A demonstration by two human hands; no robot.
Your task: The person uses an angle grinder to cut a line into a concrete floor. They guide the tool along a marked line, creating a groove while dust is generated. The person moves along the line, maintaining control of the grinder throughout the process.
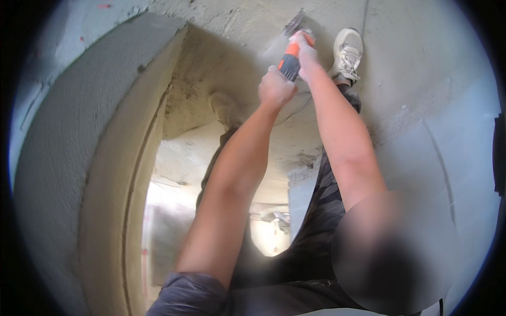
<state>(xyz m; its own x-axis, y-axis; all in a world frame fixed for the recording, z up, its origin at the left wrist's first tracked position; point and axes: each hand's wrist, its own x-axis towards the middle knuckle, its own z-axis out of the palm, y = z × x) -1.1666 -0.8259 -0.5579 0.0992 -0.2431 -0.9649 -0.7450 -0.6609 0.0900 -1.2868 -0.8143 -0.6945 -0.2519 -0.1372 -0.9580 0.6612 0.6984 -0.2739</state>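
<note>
An orange and black angle grinder is held in both my hands at the top middle. My left hand wraps around its rear end. Farther forward, my right hand grips the orange front part near the head. The grinder's round disc sits beyond my right hand, close to the dusty concrete surface; whether it touches cannot be told. Pale dust coats my fingers. Both arms reach forward, nearly straight.
My shoe stands just right of the grinder, and the other dusty shoe is to the left. A thick plastered wall edge rises on the left. A thin dark cord trails below my left hand. Grey wall fills the right.
</note>
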